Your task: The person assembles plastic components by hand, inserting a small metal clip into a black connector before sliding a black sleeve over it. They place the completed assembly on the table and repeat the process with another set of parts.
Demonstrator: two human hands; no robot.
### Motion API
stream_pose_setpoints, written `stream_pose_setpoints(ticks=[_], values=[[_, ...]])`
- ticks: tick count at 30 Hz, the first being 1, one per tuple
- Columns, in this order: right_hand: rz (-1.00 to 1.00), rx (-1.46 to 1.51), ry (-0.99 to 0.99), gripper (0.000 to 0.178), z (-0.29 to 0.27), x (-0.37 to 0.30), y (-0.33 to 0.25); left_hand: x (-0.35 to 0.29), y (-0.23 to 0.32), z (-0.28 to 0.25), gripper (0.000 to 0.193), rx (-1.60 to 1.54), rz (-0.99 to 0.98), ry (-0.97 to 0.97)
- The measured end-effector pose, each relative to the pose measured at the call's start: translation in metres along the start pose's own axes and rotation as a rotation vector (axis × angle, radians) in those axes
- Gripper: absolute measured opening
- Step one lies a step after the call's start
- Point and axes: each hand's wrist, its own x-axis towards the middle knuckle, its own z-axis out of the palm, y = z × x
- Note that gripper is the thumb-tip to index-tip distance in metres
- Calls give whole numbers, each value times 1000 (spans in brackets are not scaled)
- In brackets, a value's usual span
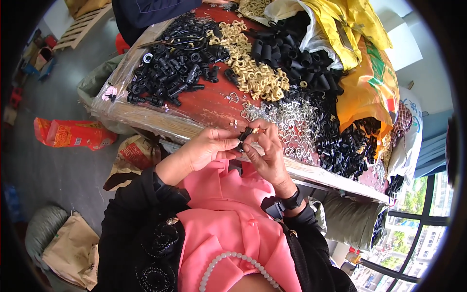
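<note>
Close to my body, at the table's near edge, my left hand pinches a small black plastic part between thumb and fingers. My right hand is closed on the same part from the other side, its fingers curled at the upper end. A bit of beige shows by the right fingertips; whether it belongs to the part is too small to tell. Just beyond the hands lie a heap of silvery wire clips and a pile of beige plastic clips. Black fittings are heaped to the left.
Black tubes spill from a white and yellow bag at the back. An orange bag rests above small black pieces on the right. Another person's dark sleeve is across the table. A red bag lies on the floor.
</note>
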Motion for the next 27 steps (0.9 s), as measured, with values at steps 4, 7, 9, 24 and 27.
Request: stream_pose_setpoints(ticks=[4, 7, 9, 24, 27], values=[[21, -5, -12, 14, -6, -14, -2, 0, -10, 11, 27, 97, -43, 33], [61, -21, -33, 15, -11, -23, -4, 1, -16, 16, 27, 142, -83, 33], [123, -46, -73, 16, -14, -26, -7, 2, -19, 16, 28, 160, -106, 34], [190, -43, -172, 15, 11, -4, 20, 16, -18, -12, 26, -19, -117, 116], [183, -21, -199, 14, 12, 0, 24, 18, -21, -18, 25, 10, -110, 105]])
